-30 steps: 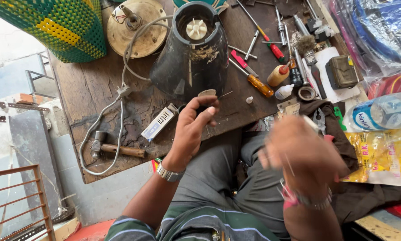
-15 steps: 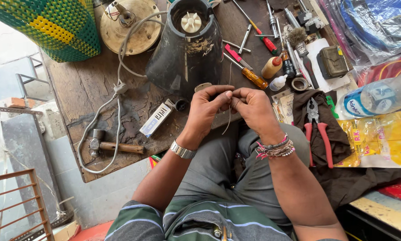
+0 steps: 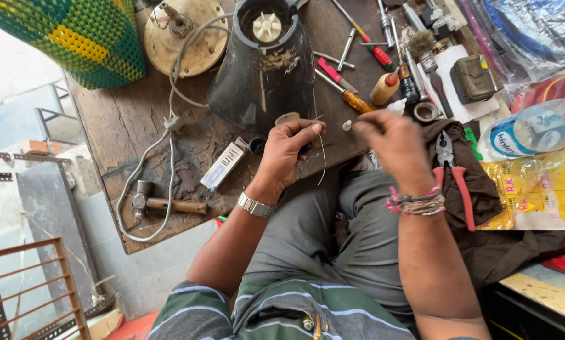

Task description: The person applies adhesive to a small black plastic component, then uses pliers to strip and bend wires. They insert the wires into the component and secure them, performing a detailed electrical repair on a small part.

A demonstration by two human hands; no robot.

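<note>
My left hand (image 3: 288, 151) pinches a thin pale wire (image 3: 323, 162) that hangs down from its fingertips, and a small round disc-like part (image 3: 287, 118) sits at its knuckles. My right hand (image 3: 392, 145) is blurred, just right of it, fingers curled near the wire's top end; whether it holds anything I cannot tell. Both hands hover at the near edge of a worn wooden bench (image 3: 131, 126), in front of a black mixer base (image 3: 263, 69) with a white coupler on top.
A hammer (image 3: 166, 204), a grey power cord (image 3: 169, 126), a small white box (image 3: 222, 167), screwdrivers (image 3: 342, 94), a tape roll (image 3: 426, 112) and red-handled pliers (image 3: 455, 176) lie around. A round motor plate (image 3: 185, 28) and green woven basket (image 3: 74, 38) sit further back.
My right hand swung in from the lower right to meet the left at the wire, then drew slightly apart to the right. The left hand stayed by the mixer base.
</note>
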